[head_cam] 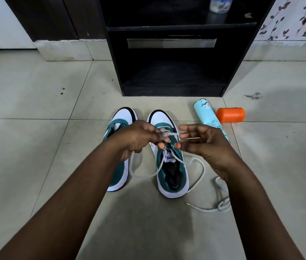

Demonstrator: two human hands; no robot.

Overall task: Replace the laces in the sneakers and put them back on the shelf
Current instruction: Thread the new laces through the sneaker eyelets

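Two teal and white sneakers stand side by side on the tiled floor, toes toward a black shelf unit (pixel 172 87). The left sneaker (pixel 122 117) is partly hidden by my left arm. The right sneaker (pixel 169 166) has a grey lace (pixel 148 175) threaded through its front eyelets. My left hand (pixel 137 139) pinches that lace above the right sneaker's toe. My right hand (pixel 203 143) is beside it, fingers curled, pinching the lace's thin tip. The lace loops down over both shoes. A second grey lace (pixel 219 203) lies loose on the floor to the right.
A pale blue floral spray can (pixel 204 111) lies on the floor right of the shoes, with an orange cap (pixel 231 114) beside it. A blue-lidded jar (pixel 219 4) stands on the shelf unit's upper level. Floral wallpaper covers the wall at the right.
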